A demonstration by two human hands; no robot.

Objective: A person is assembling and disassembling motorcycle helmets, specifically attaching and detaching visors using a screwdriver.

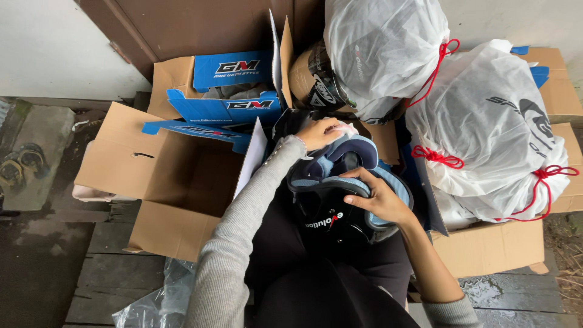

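The right hand (379, 197) is gripping the black helmet's (331, 222) rim while the left hand (322, 132) is pressing a cloth (347, 129) (pink-white) against its upper padding.

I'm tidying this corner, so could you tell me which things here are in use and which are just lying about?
In use:
helmet, gripped by right hand
white cloth under left hand

Lying about:
white drawstring bags
open cardboard box
blue-and-brown box
clear plastic wrap
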